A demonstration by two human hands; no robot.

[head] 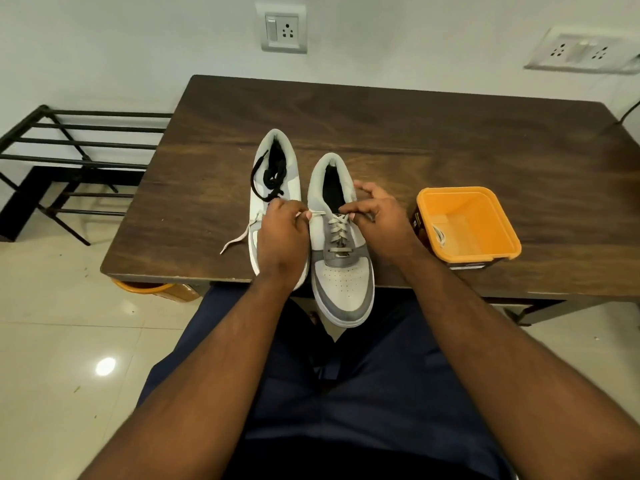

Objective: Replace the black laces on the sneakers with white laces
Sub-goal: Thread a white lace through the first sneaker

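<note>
Pinching the white lace [337,225] with both hands: left hand [282,237] nipping one free end just left of the right sneaker [341,244], right hand [375,220] curled at the top eyelets on that sneaker's far side, thumb hooked near the collar. Cannot tell exactly which strand sits under the right fingertips.

Lacing step nearly finished on the right sneaker, judging from the white criss-cross already running up most of the eyelet rows. Left sneaker [275,174] lying just beside it, touching or nearly so, with a black lace [270,178] bunched loose inside its opening and a pale lace tail [237,242] trailing off its left flank over the table [450,133].

Next move, probably: feeding each end through the last holes, then drawing both evenly snug, which calls for keeping tension equal so the crossings lie flat.

Both sneakers set lengthwise, toes pointing toward the near table edge and the person's lap, heels toward the wall; right sneaker's toe overhanging that edge. Orange tub [467,225] standing open well right of the right sneaker, what looks like another pale lace [439,233] resting inside.
</note>
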